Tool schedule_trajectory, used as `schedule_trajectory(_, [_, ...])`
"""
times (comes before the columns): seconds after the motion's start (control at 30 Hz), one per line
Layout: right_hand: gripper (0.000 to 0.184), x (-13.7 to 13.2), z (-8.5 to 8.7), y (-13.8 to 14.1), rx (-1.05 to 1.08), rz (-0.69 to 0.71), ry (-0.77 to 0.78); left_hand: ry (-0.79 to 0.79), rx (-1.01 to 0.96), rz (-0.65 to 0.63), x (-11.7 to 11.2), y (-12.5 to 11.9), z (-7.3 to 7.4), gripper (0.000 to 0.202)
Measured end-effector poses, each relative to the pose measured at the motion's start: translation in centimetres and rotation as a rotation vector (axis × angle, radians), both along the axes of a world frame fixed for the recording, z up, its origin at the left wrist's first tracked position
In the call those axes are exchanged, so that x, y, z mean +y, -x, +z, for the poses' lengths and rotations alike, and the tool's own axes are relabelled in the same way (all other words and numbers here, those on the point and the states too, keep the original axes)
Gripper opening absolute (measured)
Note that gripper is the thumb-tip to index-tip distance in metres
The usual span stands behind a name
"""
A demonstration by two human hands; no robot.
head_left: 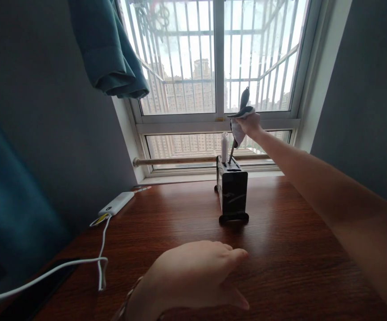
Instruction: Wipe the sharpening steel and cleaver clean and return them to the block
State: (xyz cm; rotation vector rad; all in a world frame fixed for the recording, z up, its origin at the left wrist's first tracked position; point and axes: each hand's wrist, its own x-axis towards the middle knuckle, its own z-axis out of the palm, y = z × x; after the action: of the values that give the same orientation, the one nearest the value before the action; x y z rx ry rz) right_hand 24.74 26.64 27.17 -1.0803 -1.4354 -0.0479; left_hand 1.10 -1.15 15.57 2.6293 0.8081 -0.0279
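Our right hand [251, 125] grips the knife [244, 97] through a cloth [237, 132]; left hand [193, 276] lies open. The unbraced block [232, 192] may tip.

Barred window [213, 58], grey walls [46, 111], wooden table [280, 249], daylight

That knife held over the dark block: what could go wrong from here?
The right hand grips the knife through a white cloth near the blade, so a slip might mean a cut. The knife block is tall and narrow, and the left hand lies flat on the table apart from it, so a sideways pull could tip it.
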Motion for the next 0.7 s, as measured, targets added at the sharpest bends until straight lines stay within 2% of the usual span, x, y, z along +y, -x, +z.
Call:
schedule_trajectory(0.07, [0.033, 0.5, 0.0, 0.0, -0.034, -0.042, 0.097, 0.001, 0.005, -0.001, 0.0, -0.1, 0.0, 0.062])
schedule_trajectory(0.17, [0.038, 0.9, -0.6, 0.2, -0.126, -0.019, 0.218, 0.004, 0.014, 0.004, 0.0, -0.2, 0.1, 0.061])
schedule_trajectory(0.3, [0.031, 1.4, -2.8, 0.5, -0.239, 0.045, 0.327, 0.01, 0.01, 0.017, 0.0, -0.2, 0.2, 0.059])
schedule_trajectory(0.5, [0.032, 2.2, -6.6, 0.1, -0.305, 0.146, 0.405, 0.022, 0.026, 0.008, 0.2, -0.2, 0.2, 0.061])
schedule_trajectory(0.7, [0.025, 2.2, -8.9, -0.1, -0.349, 0.196, 0.436, 0.013, 0.055, 0.011, 0.2, -0.5, 0.2, 0.059])
